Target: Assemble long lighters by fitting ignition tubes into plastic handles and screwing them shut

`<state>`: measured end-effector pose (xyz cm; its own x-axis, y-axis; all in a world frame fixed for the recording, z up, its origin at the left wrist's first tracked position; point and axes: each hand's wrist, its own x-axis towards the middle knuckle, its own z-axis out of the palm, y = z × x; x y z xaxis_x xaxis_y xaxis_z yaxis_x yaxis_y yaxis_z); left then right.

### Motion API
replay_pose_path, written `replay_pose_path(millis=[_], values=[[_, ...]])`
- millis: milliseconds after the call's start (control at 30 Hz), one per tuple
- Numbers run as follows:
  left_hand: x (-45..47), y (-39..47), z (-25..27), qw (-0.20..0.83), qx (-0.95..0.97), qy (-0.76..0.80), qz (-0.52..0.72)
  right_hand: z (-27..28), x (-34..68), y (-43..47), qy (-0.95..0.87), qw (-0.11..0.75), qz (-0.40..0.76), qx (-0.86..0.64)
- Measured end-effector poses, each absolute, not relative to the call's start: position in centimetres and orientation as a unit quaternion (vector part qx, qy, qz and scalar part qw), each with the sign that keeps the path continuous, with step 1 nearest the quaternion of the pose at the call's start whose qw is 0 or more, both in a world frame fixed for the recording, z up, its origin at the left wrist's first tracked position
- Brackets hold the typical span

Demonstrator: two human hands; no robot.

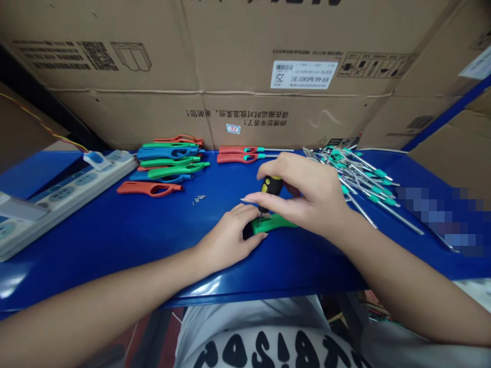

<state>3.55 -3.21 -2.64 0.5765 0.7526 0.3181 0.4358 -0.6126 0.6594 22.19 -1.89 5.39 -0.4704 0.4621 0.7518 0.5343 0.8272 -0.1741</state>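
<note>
A green lighter handle (pixel 273 223) lies on the blue table in front of me. My left hand (pixel 233 235) grips its left end between thumb and fingers, holding it against the tabletop. In my right hand (pixel 307 197) is a black and yellow screwdriver (pixel 270 188), held nearly upright. Its tip meets the green handle close to my left fingertips. My right hand hides the handle's far end. Left of the hands lies a small pile of screws (pixel 199 198).
Several coloured lighter handles (pixel 169 162) lie at the back left, beside a white power strip (pixel 72 189). Two red lighters with metal rods (pixel 238 158) rest at the back middle. Metal rods with teal parts (pixel 360 176) are heaped at right. A cardboard wall (pixel 230 61) stands behind.
</note>
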Motion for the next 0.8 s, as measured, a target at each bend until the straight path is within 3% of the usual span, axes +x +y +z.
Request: replay_pose_path(millis=[67,233,300,600,667,800], values=[[3.56,-3.22,-2.49,0.264,0.848,0.353,0.295,5.28,22.22,-1.96,-0.863,0.413,-0.032,-0.289],[3.56,-3.33,-2.26,0.267,0.849,0.353,0.290,5.19,22.52,-2.25,-0.854,0.418,0.165,-0.261],[3.54,-3.38,-2.31,0.266,0.849,0.354,0.289,5.15,22.54,-2.23,-0.852,0.427,0.156,-0.260],[3.71,-3.64,-2.44,0.250,0.856,0.346,0.292,5.50,22.11,-2.00,-0.875,0.417,-0.083,-0.233],[3.68,-3.63,-2.37,0.255,0.853,0.348,0.294,5.65,22.27,-2.06,-0.878,0.414,-0.063,-0.231],[3.59,-3.59,-2.19,0.260,0.850,0.358,0.285,5.88,22.57,-2.08,-0.873,0.418,0.106,-0.228]])
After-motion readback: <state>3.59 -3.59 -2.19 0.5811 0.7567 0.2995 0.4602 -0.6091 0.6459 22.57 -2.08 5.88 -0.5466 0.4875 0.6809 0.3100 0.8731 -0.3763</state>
